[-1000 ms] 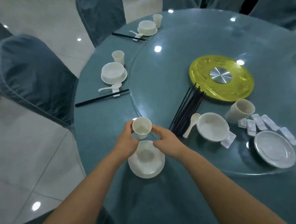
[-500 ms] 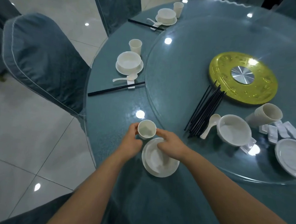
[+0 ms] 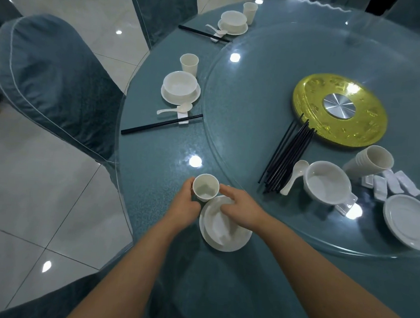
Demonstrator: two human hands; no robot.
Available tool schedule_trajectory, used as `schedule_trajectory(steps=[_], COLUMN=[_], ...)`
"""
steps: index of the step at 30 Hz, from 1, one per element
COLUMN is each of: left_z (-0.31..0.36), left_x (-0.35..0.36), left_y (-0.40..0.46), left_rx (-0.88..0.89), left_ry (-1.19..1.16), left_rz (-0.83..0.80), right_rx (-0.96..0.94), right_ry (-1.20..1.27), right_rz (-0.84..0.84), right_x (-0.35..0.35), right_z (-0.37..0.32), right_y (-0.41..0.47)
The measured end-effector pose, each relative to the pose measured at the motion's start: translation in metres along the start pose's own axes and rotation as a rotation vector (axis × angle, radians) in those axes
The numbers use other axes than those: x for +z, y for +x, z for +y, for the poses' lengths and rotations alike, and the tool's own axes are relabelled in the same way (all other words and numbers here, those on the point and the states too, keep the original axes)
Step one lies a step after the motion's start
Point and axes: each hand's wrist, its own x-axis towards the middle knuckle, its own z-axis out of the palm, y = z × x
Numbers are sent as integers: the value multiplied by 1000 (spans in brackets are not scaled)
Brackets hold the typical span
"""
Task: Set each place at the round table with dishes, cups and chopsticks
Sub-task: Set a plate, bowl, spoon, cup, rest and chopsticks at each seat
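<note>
Left hand [image 3: 185, 207] grips cup [image 3: 205, 190], right hand [image 3: 241, 211] rests on bowl [image 3: 220, 227]

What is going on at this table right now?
A person is laying a place at the round table. The left hand grips a white cup beside a bowl on a plate; the right hand rests on the bowl. Two places further along look complete. Spare chopsticks lie on the glass turntable.

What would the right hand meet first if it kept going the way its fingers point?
The white cup: the right hand points up-left and its fingertips already reach the cup's side; actual contact is unclear. The left hand grips the far side.
</note>
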Motion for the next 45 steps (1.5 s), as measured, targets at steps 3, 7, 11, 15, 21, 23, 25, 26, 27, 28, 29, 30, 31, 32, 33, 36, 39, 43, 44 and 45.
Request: schedule_trajectory(steps=[3,7,11,15,21,23,25,26,27,28,29,30,31,32,33,36,39,43,44,45], left_z=[7,21,40,60,70,68,67,67,67,67,66,66,67,66,67,68,65,62,62,63], left_x=[1,1,6,21,62,75,88,94,102,107,111,115,120,124,128,139,146,147,147,147], left_y=[-1,-1,-7,-12,-13,-13,-14,-13,-14,-13,-13,-12,-11,-9,-8,-4,-2,4,6,8], left_rx=[14,71,147,247,314,319,309,298,288,278,273,273,274,274,278,290,285,271,274,280], left_ry=[68,144,238,337,530,605,663,673,680,685,696,711,729,744,766,873,935,844,839,854], left_rz=[55,141,201,222,57,13,-29,-49,-68,-78,-82,-87,-94,-99,-102,-117,-145,-149,-134,-119], right_rx=[15,20,56,100,187,213,249,270,293,304,311,314,317,315,313,291,275,354,386,420], right_ry=[-7,11,70,32,-71,-160,-209,-210,-200,-211,-244,-275,-291,-301,-304,-278,-160,14,56,87], right_rz=[72,190,306,368,402,353,311,292,269,241,219,208,205,203,204,268,432,662,713,747], right_x=[-8,-24,-47,-71,-84,-88,-90,-89,-88,-85,-82,-78,-76,-74,-74,-78,-88,-111,-118,-123], right_z=[7,24,53,84,133,149,164,169,175,178,180,182,183,182,182,182,184,183,182,181], right_y=[-7,-20,-39,-66,-112,-120,-126,-127,-130,-130,-130,-128,-127,-126,-124,-122,-119,-108,-103,-98])
